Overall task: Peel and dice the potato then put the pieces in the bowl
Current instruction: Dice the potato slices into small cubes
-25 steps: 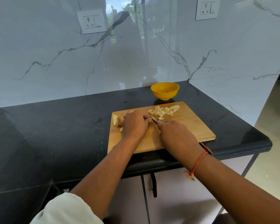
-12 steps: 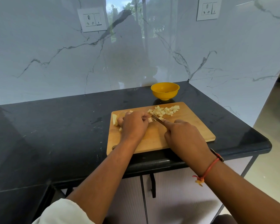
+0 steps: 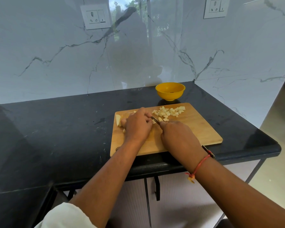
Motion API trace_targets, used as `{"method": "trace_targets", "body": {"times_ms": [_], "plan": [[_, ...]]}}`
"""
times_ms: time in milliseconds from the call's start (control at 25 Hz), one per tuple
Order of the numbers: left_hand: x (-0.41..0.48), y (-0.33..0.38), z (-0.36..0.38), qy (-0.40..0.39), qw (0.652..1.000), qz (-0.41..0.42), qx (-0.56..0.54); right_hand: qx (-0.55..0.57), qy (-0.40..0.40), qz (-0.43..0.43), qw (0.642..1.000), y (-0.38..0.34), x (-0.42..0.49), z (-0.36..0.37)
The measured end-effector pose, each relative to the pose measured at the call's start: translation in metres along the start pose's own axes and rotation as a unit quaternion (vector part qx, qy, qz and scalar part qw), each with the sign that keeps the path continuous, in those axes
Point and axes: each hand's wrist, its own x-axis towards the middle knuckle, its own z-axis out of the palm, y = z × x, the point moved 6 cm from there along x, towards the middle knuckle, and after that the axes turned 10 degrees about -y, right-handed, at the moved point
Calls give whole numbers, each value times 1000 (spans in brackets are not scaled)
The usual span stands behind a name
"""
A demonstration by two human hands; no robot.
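Note:
On the wooden cutting board (image 3: 196, 129) my left hand (image 3: 138, 125) curls over a piece of peeled potato (image 3: 118, 120), of which only a pale slice shows at the hand's left. My right hand (image 3: 178, 137) grips a knife (image 3: 155, 119); its blade points up-left and meets the potato by my left fingers, and the handle end sticks out behind my wrist. A heap of diced potato pieces (image 3: 169, 111) lies at the board's far side. The yellow bowl (image 3: 170, 91) stands just behind the board.
The board lies on a black stone counter (image 3: 56, 129) near its front edge and right corner. A white marble wall with two sockets rises behind. Cabinet doors with a black handle (image 3: 157, 188) are below the counter.
My right hand has drawn the knife back toward me and down against the potato, after having been lifted further forward half a second ago. The left hand stays on the potato.

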Motion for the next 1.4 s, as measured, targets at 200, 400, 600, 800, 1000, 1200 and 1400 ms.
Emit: {"method": "trace_targets", "body": {"times_ms": [200, 400, 600, 800, 1000, 1200, 1400], "plan": [[-1, 1, 2, 6, 1000, 6, 5, -32, -54, 0, 998, -1, 1, -2], [0, 2, 2, 2, 1000, 2, 14, -30, -84, -11, 996, 10, -26, -1], [0, 3, 3, 16, 999, 7, 29, -58, -54, 1, 997, 22, -32, -5], [-3, 0, 1, 27, 999, 7, 31, 26, 9, 25, 999, 21, -25, -8], [-1, -2, 1, 14, 1000, -13, 19, 50, 41, 7, 998, 10, -18, -12], [1, -4, 2, 16, 1000, -18, 5, 46, 27, 5, 999, 5, -10, -6], [3, -4, 1, 10, 1000, -14, 2, 10, -5, 5, 1000, -3, 6, 1]]}}
